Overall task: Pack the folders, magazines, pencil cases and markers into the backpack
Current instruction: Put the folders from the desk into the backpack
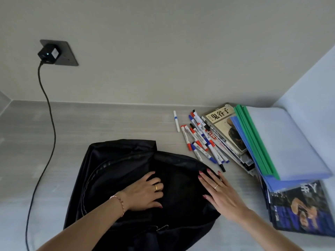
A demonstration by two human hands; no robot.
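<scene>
A black backpack (126, 160) lies flat on the grey table. My left hand (146, 192) rests on its middle with the fingers curled into the fabric. My right hand (219, 194) lies flat and open on the backpack's right edge. Several markers (201, 140) with red, blue and black caps lie in a loose pile right of the bag, and one white marker (176, 121) lies apart. Beside them is a slanted stack of magazines (226, 129), with green-spined and blue folders (282, 142) on top. Another magazine (301, 211) sits at the near right. No pencil case is visible.
A black charger (48, 53) is plugged into a wall socket at the upper left. Its cable (49, 124) hangs down and runs across the table's left side. The wall stands behind the table, and a side wall rises at the right.
</scene>
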